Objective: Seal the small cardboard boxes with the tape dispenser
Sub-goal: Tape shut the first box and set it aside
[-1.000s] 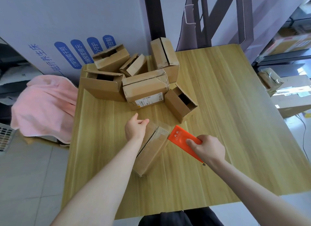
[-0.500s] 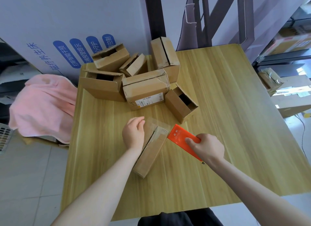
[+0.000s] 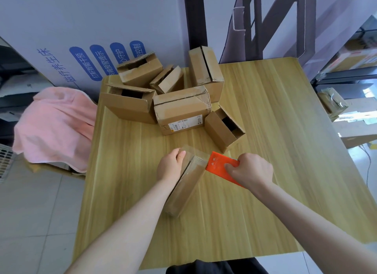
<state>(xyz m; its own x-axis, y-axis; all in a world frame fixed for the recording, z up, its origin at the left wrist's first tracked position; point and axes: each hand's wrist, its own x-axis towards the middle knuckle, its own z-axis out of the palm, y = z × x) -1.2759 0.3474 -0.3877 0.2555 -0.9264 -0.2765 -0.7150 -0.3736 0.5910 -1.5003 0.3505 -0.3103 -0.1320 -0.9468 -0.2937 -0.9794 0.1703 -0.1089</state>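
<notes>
**Both hands on one small box at the near middle of the table**

A long, narrow cardboard box [image 3: 189, 184] is lying on the wooden table [image 3: 275, 151], slanting from near the person's body toward the pile of boxes [image 3: 169, 98] at the far side. The left hand [image 3: 170, 166] is resting along the box's left far edge, fingers pressed together and curling over its far end. Touching the box's far right corner, an orange tape dispenser [image 3: 219, 165] is sitting in the right hand [image 3: 250, 169], whose fingers are wrapping closed around the tool's rear part; its front edge is meeting the box's top.

Beyond the narrow box, an open-ended small box [image 3: 223, 131] is lying just past the dispenser. Farther back, a box with a printed label [image 3: 181, 110] is sitting beside a larger open box [image 3: 130, 104], with three more boxes crowding behind them against the white panel with blue lettering [image 3: 81, 49]. Left of the table, a pink cloth [image 3: 55, 127] is draping over something low. The table's right part is showing bare wood.
</notes>
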